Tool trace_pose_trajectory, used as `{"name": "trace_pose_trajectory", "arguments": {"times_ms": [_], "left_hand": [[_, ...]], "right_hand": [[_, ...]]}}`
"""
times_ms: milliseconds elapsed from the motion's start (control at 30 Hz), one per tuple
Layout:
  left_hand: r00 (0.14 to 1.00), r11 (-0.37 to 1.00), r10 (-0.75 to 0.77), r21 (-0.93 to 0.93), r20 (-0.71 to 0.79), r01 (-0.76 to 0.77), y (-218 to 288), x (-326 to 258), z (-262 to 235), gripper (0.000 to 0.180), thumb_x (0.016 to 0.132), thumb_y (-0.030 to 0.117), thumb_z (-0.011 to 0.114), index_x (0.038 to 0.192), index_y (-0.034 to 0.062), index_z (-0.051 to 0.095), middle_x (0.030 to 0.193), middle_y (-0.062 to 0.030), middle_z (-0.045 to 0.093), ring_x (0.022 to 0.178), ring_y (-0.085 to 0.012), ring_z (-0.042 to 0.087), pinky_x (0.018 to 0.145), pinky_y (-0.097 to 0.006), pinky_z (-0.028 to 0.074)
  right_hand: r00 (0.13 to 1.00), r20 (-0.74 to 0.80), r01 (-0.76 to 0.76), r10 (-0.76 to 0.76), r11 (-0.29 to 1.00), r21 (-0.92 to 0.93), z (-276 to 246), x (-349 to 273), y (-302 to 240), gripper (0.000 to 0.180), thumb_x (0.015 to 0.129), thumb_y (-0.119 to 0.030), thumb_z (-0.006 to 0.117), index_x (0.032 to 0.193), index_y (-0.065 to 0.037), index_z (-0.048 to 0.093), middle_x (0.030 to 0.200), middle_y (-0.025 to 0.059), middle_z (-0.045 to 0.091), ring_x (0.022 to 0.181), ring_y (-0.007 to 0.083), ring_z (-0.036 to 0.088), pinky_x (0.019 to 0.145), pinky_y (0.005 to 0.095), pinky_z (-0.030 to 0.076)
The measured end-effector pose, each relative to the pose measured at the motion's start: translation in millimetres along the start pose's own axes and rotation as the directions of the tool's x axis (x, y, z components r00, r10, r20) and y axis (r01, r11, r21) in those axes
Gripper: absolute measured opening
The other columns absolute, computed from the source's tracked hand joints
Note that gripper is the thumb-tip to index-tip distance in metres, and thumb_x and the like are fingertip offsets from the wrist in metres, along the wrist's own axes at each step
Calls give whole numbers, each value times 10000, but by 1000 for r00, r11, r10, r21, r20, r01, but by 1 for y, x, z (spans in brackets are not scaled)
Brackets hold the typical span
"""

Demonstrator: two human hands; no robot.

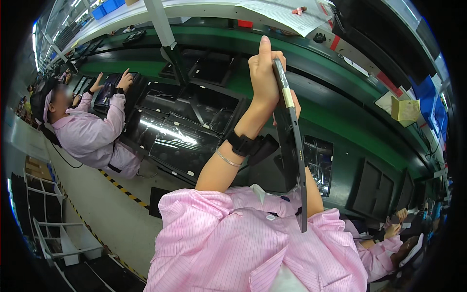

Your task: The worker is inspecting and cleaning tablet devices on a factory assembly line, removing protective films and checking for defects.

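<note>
The left hand (263, 78) curls its fingers around the far end of a thin dark tablet (295, 141), upright and edge-on above the green table (352, 146). The right hand (296, 103) is mostly hidden behind it; I cannot tell its fingers' grip.

Your left forearm (214, 171) is bare and rises at a rightward slant, the wrist roughly in line with it. Your left hand (264, 80) is raised well forward, thumb (264, 46) extended upward, fingers (278, 54) bent in a closed grip. Your right forearm (314, 194) shows only in part, lower and to the right. Your right hand (296, 105) is raised near the left, mostly hidden; its grip cannot be confirmed.
</note>
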State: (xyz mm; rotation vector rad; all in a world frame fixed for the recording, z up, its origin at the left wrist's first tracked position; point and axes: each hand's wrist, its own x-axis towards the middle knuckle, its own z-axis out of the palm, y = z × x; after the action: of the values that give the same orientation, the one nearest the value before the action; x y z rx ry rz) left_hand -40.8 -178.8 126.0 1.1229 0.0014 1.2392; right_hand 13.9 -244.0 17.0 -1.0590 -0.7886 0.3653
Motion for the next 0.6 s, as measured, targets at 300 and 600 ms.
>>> {"name": "trace_pose_trajectory", "arguments": {"times_ms": [300,600], "left_hand": [[990,608,-134,-792,-46,46,-86,-11,-83,469,940,376,326,534,142,349,490,-17,403,396,-122,397,379,-240,335],[944,971,-87,187,-319,153,-139,-94,-142,251,872,250,351,828,91,541,829,-45,553,747,-182,563,653,-330,480]], "right_hand": [[981,135,-71,138,908,-412,-34,13,-17,179,822,-163,625,800,10,588,505,14,518,502,16,392,447,211,281],[865,228,-100,448,598,-796,-35,8,-27,244,728,-205,661,743,36,627,658,173,615,613,251,604,591,333,466]]}}
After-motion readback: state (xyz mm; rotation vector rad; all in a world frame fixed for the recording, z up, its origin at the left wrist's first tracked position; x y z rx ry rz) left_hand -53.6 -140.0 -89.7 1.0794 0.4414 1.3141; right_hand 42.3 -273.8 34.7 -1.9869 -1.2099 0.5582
